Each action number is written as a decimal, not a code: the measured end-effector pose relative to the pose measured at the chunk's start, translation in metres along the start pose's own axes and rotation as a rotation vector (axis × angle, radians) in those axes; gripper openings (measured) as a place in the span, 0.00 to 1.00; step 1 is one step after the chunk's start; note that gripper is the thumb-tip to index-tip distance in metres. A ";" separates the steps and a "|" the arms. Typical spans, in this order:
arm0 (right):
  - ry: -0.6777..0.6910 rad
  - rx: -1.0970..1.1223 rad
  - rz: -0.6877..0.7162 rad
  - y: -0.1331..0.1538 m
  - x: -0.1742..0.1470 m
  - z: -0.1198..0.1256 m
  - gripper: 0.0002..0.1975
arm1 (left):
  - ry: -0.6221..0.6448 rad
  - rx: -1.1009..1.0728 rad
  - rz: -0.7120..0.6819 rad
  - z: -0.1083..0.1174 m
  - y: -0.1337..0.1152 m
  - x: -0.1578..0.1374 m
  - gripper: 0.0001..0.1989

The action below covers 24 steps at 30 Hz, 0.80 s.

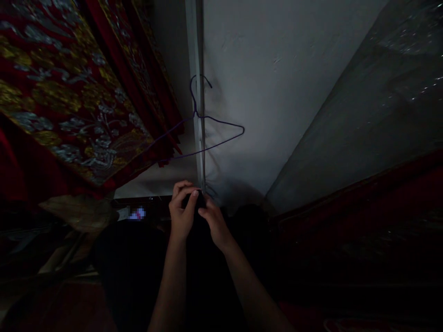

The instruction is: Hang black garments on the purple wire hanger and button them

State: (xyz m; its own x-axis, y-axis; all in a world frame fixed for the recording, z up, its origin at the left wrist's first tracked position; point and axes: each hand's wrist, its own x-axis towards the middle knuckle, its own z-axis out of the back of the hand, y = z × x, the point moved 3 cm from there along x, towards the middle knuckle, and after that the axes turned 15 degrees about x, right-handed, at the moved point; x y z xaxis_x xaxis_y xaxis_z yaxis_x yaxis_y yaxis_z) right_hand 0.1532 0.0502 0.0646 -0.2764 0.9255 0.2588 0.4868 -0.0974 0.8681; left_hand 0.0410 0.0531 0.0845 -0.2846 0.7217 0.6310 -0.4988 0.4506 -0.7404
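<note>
Object [200,198]: dark, outline lost | left fingers [183,191], right fingers [206,213]: holding it, partly hidden

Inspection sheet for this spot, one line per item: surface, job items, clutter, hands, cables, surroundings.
Surface: no worktop seen; area below the hands too dark to judge.
Job items: small black item between the hands; shape and material unclear.
Clutter: pale, bag-like bundle at lower left; small whitish, blurred item beside it.
Hands: left hand has its thumb on the black item; right hand close beside, grip unclear.
Cables: nothing certain; pale, narrow vertical strip on the wall, contents unknown.
Surroundings: dim light; grey-white wall; purple wire hanger, support unclear; red cloth with gold and silver floral pattern at left; clear, glossy plastic sheet at right.
</note>
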 end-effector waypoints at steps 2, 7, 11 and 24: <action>0.090 -0.010 -0.081 0.002 0.004 0.001 0.19 | 0.109 -0.051 -0.008 0.002 0.006 0.010 0.13; 0.177 -0.242 -0.078 0.038 0.035 0.016 0.08 | 0.514 -0.230 0.105 0.006 0.031 0.015 0.33; 0.059 -0.210 0.233 0.087 0.074 0.031 0.08 | 0.729 0.033 0.106 0.017 0.056 0.013 0.23; -0.134 -0.386 0.241 0.039 0.154 0.074 0.08 | 0.510 0.438 -0.091 0.086 0.029 0.053 0.13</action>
State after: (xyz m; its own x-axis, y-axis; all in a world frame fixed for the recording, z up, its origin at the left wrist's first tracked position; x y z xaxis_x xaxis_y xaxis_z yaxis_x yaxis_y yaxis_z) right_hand 0.1910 0.2163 0.1071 -0.0719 0.8964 0.4374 0.1731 -0.4207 0.8905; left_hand -0.0590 0.0591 0.1160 0.1424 0.8970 0.4184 -0.8189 0.3442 -0.4592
